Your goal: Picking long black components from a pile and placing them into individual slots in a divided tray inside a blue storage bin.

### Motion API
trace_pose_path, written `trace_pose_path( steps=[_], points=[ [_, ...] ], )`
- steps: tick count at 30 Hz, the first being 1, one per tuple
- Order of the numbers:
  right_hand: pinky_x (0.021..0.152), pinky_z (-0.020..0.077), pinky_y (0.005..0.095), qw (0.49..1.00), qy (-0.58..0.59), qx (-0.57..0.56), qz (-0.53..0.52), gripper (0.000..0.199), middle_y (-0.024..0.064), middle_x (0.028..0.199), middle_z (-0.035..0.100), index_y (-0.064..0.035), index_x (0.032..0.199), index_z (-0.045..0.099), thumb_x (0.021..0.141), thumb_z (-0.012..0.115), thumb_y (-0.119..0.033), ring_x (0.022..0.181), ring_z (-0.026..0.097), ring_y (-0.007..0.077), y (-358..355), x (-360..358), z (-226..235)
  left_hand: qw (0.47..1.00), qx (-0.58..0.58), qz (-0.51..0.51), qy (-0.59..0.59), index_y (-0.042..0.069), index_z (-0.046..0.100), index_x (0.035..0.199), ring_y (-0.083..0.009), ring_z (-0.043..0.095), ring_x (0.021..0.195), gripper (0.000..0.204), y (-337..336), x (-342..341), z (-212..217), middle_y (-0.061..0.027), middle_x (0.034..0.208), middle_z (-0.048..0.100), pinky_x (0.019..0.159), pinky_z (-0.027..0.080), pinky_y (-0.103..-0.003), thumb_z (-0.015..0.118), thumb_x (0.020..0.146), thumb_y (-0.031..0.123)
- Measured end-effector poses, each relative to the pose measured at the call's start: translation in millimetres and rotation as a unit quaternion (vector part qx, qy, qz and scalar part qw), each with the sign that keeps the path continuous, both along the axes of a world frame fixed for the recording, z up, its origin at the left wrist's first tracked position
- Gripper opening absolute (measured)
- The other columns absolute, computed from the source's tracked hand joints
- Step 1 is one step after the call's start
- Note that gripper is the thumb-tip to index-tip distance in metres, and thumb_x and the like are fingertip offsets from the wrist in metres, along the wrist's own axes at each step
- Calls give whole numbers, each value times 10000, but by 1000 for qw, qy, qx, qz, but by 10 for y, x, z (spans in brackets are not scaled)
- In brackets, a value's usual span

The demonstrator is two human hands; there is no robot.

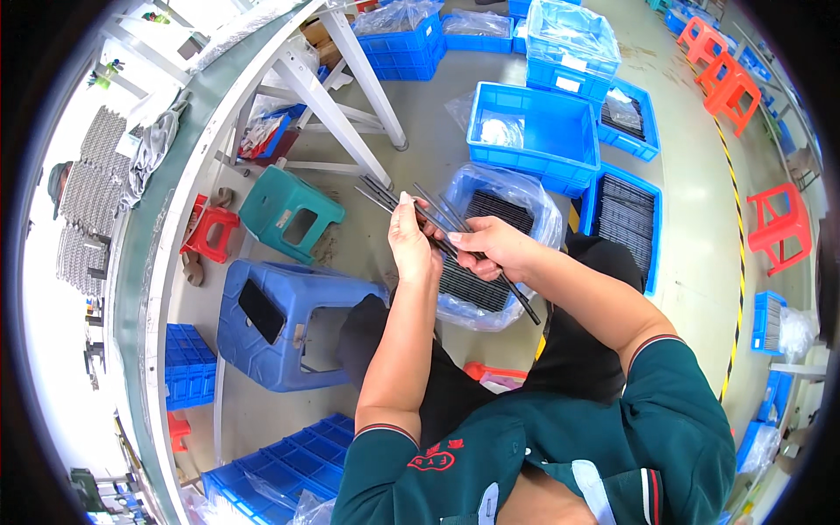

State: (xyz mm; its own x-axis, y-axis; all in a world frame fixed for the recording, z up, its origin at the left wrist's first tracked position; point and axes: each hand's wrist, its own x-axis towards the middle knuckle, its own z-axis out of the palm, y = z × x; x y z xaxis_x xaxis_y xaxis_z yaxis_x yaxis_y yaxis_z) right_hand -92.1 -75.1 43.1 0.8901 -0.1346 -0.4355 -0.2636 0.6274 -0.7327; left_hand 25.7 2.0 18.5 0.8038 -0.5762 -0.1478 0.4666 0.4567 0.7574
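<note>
Both of my hands hold thin black rods above a plastic-lined crate. My left hand (409,238) is closed round a small bundle of black rods (378,194) whose ends fan out to the upper left. My right hand (492,248) grips black rods as well, and one long end (523,302) sticks out to the lower right. The two sets cross between my hands, so I cannot tell exactly which rods each hand bears. Below them, a crate lined with clear plastic (547,206) holds rows of similar black rods (477,284).
A blue stool (249,346) with a black phone (261,311) on it stands at my left, a green stool (284,206) beyond it. Ahead are a blue crate (534,162) and a crate of dark rods (623,219). A workbench (144,289) runs along the left.
</note>
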Motion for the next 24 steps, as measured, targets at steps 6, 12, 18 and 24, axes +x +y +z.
trace_pose_path(
  steps=[6, 12, 18, 24],
  points=[
    [338, 223, 217, 999, 25, -34, -24, 135, 28, 617, 476, -58, 917, 499, 905, 535, -187, 391, 310, 53, 19, 15, 2, 997, 44, 20, -58, 67, 536, 787, -72, 327, 461, 257, 4, -54, -33, 34, 555, 393, 425, 299, -231, 531, 919, 287],
    [368, 373, 269, 991, 6, -113, -70, 271, 87, 632, 536, -15, 777, 451, 919, 524, -234, 440, 477, 139, -134, 152, 3, 995, 0, -103, -16, 89, 509, 710, -71, 416, 422, 304, -27, -277, -71, 18, 510, 442, 398, 338, -223, 533, 925, 301],
    [386, 398, 269, 932, 64, -346, -89, 246, 74, 644, 546, -11, 876, 475, 913, 524, -248, 454, 501, 136, -350, 145, -34, 995, 73, -56, 48, 74, 521, 722, -79, 357, 429, 295, -40, -51, -193, 21, 543, 410, 390, 336, -245, 555, 909, 299],
    [367, 198, 202, 993, -10, -102, -56, 245, -45, 528, 380, -88, 788, 490, 868, 620, -280, 419, 322, 40, -545, 158, -140, 963, 99, -230, 95, 76, 518, 750, -87, 374, 495, 308, -2, -214, -160, 5, 656, 473, 439, 321, -235, 577, 894, 343]
  ],
)
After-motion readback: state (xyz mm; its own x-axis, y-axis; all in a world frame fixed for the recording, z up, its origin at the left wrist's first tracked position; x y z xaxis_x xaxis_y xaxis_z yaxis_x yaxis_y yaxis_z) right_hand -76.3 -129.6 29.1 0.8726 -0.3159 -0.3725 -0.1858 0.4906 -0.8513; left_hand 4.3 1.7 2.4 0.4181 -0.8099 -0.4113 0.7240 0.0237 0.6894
